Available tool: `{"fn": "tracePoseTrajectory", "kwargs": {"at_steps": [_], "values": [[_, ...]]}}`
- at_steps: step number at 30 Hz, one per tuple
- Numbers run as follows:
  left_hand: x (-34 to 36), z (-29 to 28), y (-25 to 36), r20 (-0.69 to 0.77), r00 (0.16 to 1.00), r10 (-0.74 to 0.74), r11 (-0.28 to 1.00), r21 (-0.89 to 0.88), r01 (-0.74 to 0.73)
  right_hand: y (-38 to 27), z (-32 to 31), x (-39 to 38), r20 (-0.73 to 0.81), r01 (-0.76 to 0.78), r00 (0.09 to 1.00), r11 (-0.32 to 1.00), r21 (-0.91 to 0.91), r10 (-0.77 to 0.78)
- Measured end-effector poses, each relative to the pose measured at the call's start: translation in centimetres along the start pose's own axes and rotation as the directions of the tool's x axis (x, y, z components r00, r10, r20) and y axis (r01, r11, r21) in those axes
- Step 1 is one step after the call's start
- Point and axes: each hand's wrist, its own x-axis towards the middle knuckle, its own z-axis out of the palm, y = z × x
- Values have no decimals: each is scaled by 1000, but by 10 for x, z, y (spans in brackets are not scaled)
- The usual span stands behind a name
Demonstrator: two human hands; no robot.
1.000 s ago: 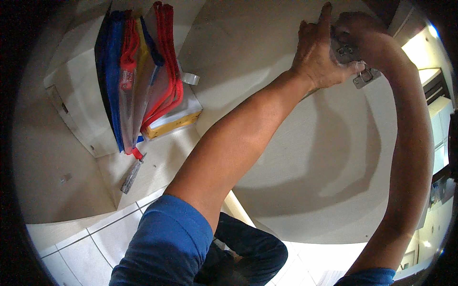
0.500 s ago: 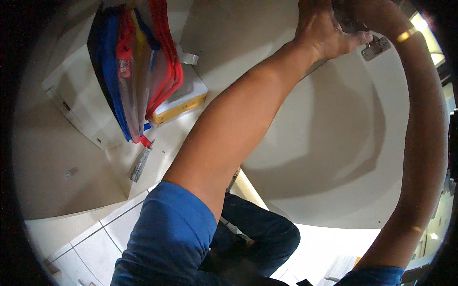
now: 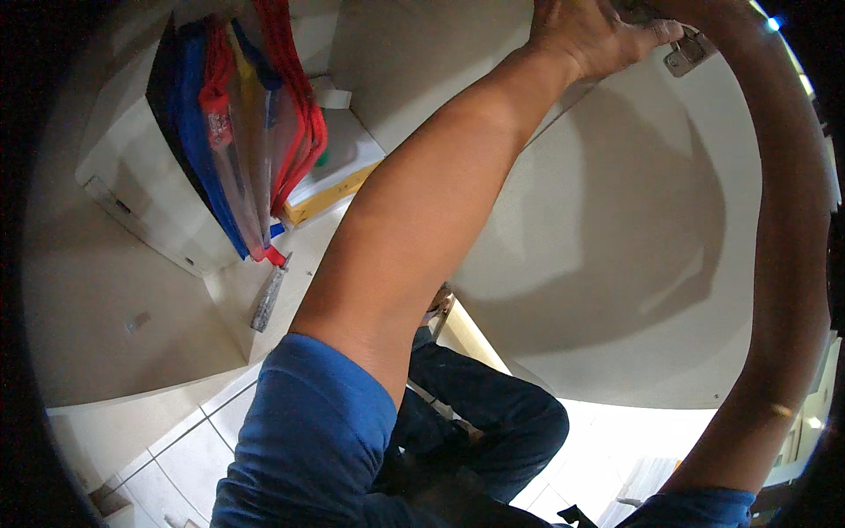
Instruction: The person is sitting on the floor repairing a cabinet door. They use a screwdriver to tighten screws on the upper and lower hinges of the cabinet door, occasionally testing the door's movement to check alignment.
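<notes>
At the far left you have a white boxy casing with flat sides [image 3: 145, 207], and the upright bundle of blue, red and clear plastic zip pouches [image 3: 231, 167] stands close against it, likely using it as a backrest. Below their lower corner lies a slim grey tapered strip [image 3: 268, 304]. Just right of the pouches is a white flat-topped stack with a yellow front edge [image 3: 330, 189]; the small white ring-shaped roll [image 3: 333, 98] by its back probably sits there because the top is level. Your blue-sleeved left arm stretches up past all this and over the broad cream-coloured smooth panel [image 3: 607, 264], its left hand [image 3: 585, 40] at the top with the thumb spread away from the fingers. That thumb tip is right beside the small silver metal hinge [image 3: 689, 55] near the panel's upper right, perhaps to brace there. Your right hand [image 3: 691, 9] curves in from the far right, above the hinge; the top edge crops both hands' fingers, so you can't tell what either grips.
</notes>
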Motion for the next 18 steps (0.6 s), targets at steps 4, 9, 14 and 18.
{"fn": "tracePoseTrajectory", "kwargs": {"at_steps": [4,9,14,18], "values": [[3,-4,-1,117,980,-162,975,-132,177,-2,1,1,58,24,998,1000,12,-24],[3,-18,-10,108,982,-155,978,-124,168,-13,-4,6,79,55,995,993,109,-64],[-5,1,-6,54,993,-107,985,142,98,-9,1,2,117,-159,984,962,223,136],[1,0,-5,115,989,-88,987,-123,102,-13,24,-4,-226,-132,962,985,109,154]]}}
